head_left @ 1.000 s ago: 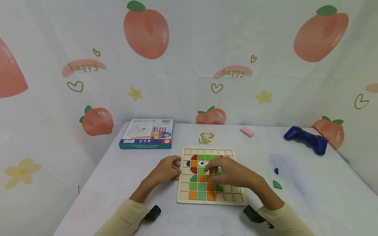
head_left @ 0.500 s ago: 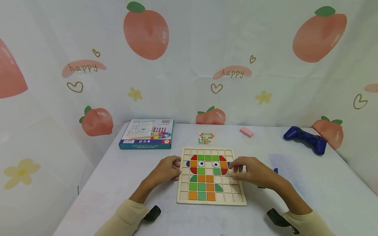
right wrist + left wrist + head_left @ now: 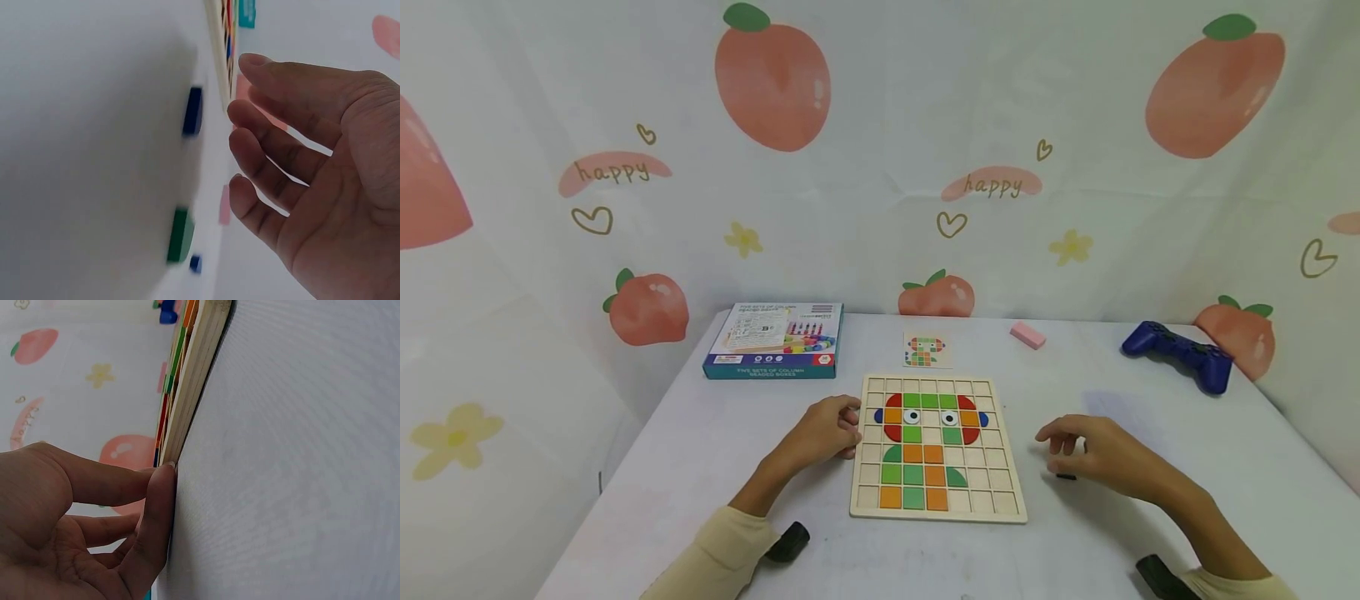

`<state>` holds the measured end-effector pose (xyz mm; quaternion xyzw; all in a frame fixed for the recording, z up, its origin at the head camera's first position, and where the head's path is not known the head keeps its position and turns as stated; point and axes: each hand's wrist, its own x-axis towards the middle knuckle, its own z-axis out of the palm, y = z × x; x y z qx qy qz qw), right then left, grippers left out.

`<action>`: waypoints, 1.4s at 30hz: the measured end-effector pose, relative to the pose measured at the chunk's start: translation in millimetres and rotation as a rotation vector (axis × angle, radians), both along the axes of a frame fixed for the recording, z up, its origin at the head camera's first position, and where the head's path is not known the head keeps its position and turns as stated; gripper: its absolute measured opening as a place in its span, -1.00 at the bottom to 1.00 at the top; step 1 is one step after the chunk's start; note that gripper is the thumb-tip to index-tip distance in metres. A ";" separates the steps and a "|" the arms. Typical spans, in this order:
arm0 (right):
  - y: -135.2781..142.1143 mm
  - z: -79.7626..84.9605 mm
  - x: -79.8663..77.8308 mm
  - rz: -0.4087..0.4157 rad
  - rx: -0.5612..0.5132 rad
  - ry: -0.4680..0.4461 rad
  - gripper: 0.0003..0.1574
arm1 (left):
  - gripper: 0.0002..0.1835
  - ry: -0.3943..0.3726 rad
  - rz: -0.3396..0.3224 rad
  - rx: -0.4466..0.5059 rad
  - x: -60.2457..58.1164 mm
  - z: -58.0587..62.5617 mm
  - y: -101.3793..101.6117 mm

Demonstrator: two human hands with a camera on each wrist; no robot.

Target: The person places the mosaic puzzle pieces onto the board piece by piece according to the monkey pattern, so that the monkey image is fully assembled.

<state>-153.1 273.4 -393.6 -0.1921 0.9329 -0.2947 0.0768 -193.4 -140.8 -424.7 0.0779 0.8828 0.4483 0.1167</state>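
A square wooden grid board (image 3: 1000, 492) lies flat in the head view, with red, green, orange and blue tiles and two eye tiles set in it. My left hand (image 3: 826, 429) pinches its left edge between thumb and fingertips; in the left wrist view the fingertips (image 3: 161, 478) meet at the board's side (image 3: 194, 381). To the right of the board, my right hand (image 3: 1093, 450) hovers over the table, fingers loosely bent and holding nothing. Below it in the right wrist view are a dark blue piece (image 3: 192, 111), a green piece (image 3: 180, 235) and a smaller blue piece (image 3: 195, 264).
Behind the board lies a small pattern card (image 3: 927, 351). A boxed set (image 3: 771, 342) stands at the back left. Toward the back right are a pink block (image 3: 1027, 336) and a blue game controller (image 3: 1178, 354). A fruit-print cloth (image 3: 865, 208) hangs behind the table.
My right hand has moved off the board to the right, uncovering the eye tile and the blue tile at the pattern's right side. My left hand stays at the board's edge.
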 end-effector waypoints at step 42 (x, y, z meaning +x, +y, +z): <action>78.8 -10.1 16.3 -0.168 0.163 -0.095 -0.43 | -0.42 0.003 -0.003 -0.009 0.6 2.8 0.4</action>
